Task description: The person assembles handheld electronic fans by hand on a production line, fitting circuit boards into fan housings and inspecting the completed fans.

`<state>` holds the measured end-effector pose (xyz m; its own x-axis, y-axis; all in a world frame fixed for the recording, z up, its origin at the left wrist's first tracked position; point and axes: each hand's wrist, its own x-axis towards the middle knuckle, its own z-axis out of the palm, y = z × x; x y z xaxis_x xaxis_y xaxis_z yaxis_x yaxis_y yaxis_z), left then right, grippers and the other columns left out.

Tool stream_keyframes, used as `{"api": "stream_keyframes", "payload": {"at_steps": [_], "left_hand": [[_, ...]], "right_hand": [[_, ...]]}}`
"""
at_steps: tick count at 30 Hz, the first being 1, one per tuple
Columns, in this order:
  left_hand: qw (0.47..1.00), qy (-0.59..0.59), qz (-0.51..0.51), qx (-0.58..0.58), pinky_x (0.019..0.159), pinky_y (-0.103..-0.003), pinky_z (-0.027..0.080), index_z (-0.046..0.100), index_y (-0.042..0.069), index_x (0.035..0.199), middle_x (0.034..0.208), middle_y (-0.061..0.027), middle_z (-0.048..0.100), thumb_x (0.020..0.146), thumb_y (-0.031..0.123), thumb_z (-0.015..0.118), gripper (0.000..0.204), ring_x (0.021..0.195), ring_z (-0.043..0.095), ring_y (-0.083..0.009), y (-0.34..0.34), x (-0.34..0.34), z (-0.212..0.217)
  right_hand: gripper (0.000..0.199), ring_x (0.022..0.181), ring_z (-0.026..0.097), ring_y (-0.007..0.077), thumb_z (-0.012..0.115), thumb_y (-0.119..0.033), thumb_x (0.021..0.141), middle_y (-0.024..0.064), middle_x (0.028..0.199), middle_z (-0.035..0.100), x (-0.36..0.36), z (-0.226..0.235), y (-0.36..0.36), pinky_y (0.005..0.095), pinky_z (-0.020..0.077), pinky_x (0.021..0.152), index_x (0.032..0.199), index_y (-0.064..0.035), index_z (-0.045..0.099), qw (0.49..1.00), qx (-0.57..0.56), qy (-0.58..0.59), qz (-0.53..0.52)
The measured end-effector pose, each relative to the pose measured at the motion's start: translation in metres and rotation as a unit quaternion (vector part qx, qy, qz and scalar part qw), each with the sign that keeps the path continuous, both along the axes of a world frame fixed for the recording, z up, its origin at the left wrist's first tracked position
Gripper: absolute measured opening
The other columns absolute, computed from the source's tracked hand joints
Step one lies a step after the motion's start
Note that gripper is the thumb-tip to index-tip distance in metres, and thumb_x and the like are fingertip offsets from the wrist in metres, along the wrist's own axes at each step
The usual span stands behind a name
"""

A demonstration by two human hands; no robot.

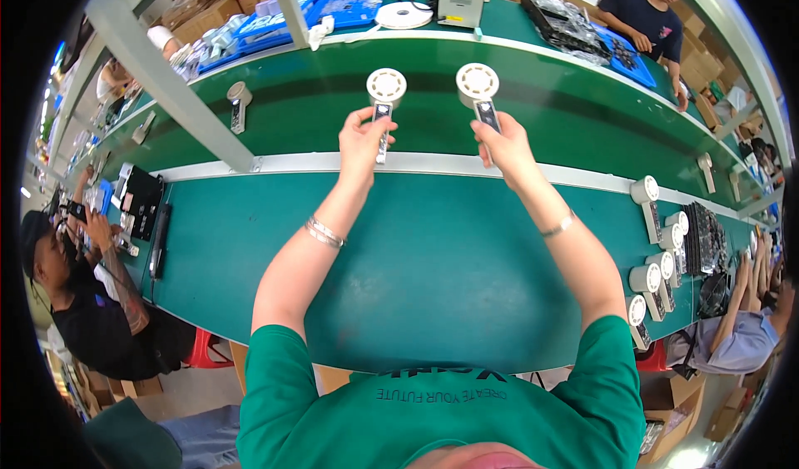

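My left hand point(362, 140) grips the handle of a small white handheld fan point(385, 88), its round head pointing away from me over the green conveyor belt point(300, 107). In my right hand point(502, 143) is a second white handheld fan point(478, 84), held the same way by its dark handle. Both arms stretch forward across the near green table point(433, 253). The two fans are side by side, a hand's width apart.
A lone fan point(238, 103) lies on the belt at the left. Several finished fans point(653, 253) line the table's right edge beside a black tray point(706, 238). People sit at the left point(91, 302), right point(741, 319) and far right point(645, 19). Blue trays point(349, 7) and a tape roll point(404, 15) sit beyond.
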<state>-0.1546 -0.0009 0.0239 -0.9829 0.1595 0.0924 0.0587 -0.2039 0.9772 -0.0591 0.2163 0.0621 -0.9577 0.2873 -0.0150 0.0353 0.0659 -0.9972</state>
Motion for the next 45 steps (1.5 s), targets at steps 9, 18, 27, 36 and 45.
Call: {"api": "stream_keyframes", "payload": {"at_steps": [9, 18, 27, 36, 45], "left_hand": [[0.990, 0.057, 0.081, -0.101, 0.065, -0.024, 0.047, 0.053, -0.008, 0.112, 0.086, -0.0121, 0.067, 0.083, 0.013, 0.065, 0.038, 0.074, 0.061, -0.0117, 0.052, -0.112, -0.018], [0.911, 0.170, 0.211, -0.311, 0.070, -0.042, 0.050, 0.066, 0.001, 0.095, 0.077, -0.0169, 0.065, 0.074, 0.020, 0.070, 0.029, 0.076, 0.064, -0.0327, 0.050, -0.139, -0.062], [0.810, 0.296, 0.203, -0.463, 0.068, -0.044, 0.051, 0.064, 0.005, 0.104, 0.083, -0.0141, 0.064, 0.077, 0.018, 0.067, 0.030, 0.078, 0.062, -0.0339, 0.029, -0.119, -0.056], [0.854, -0.030, 0.097, -0.510, 0.078, -0.041, 0.052, 0.066, 0.006, 0.087, 0.093, -0.0136, 0.068, 0.071, 0.032, 0.064, 0.031, 0.087, 0.066, -0.0313, 0.024, -0.148, -0.033], [0.986, 0.052, 0.059, -0.150, 0.056, -0.023, 0.045, 0.052, 0.000, 0.104, 0.075, -0.0044, 0.060, 0.087, 0.024, 0.056, 0.029, 0.067, 0.056, -0.0075, 0.012, -0.050, -0.005]], "right_hand": [[0.037, 0.078, 0.061, 0.0303, 0.062, -0.031, 0.080, 0.0173, 0.085, 0.060, -0.144, -0.054, 0.075, 0.0404, 0.0492, 0.070, 0.092, 0.0037, 0.060, 0.946, 0.292, -0.018, -0.140], [0.035, 0.085, 0.063, 0.0363, 0.063, -0.030, 0.078, 0.0208, 0.089, 0.063, -0.156, -0.087, 0.071, 0.0457, 0.0525, 0.074, 0.094, 0.0015, 0.059, 0.862, 0.468, -0.029, -0.192], [0.042, 0.075, 0.063, 0.0329, 0.064, -0.012, 0.078, 0.0180, 0.082, 0.061, -0.130, -0.097, 0.055, 0.0420, 0.0531, 0.066, 0.113, 0.0042, 0.048, 0.786, 0.585, 0.113, -0.163], [0.040, 0.091, 0.065, 0.0352, 0.061, -0.031, 0.074, 0.0221, 0.099, 0.065, -0.164, -0.073, 0.064, 0.0416, 0.0509, 0.083, 0.099, 0.0001, 0.060, 0.867, 0.437, -0.196, -0.137], [0.035, 0.054, 0.055, 0.0108, 0.050, -0.025, 0.087, 0.0057, 0.073, 0.056, -0.097, -0.035, 0.032, 0.0257, 0.0452, 0.045, 0.113, -0.0010, 0.046, 0.993, 0.091, -0.001, -0.074]]}}
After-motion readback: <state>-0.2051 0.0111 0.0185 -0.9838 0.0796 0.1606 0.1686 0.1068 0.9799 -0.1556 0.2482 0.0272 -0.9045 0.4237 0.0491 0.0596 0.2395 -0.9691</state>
